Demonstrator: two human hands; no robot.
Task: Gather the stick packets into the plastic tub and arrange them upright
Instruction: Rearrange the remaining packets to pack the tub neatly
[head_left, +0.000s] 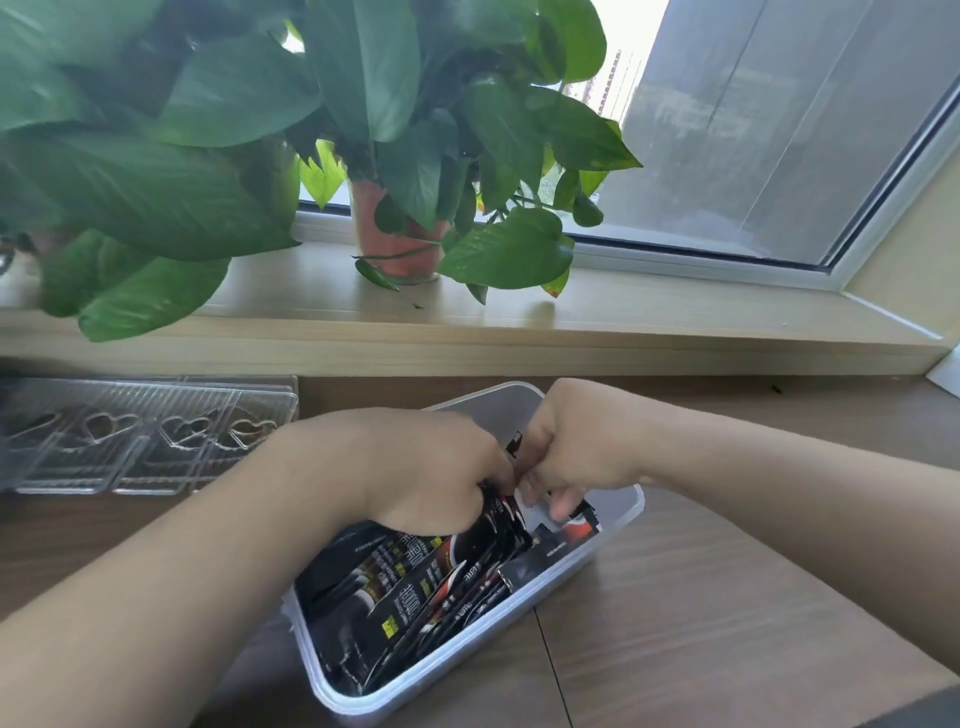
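We have both hands in the tub (618, 525), left hand (415, 467) and right hand (576, 447) pinching black packets (415, 587).

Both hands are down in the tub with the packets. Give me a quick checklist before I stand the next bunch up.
1. Packets gathered in plastic tub: ok, no packets visible loose on the table.
2. Stick packets upright: not ok, most lean or lie slanted.
3. Left hand grip on packets: ok, fingers closed on the black bundle.
4. Right hand grip: cannot tell, fingertips hidden among the packets.
5. Tub seated on table: ok.
6. Clear trays out of the way: ok.
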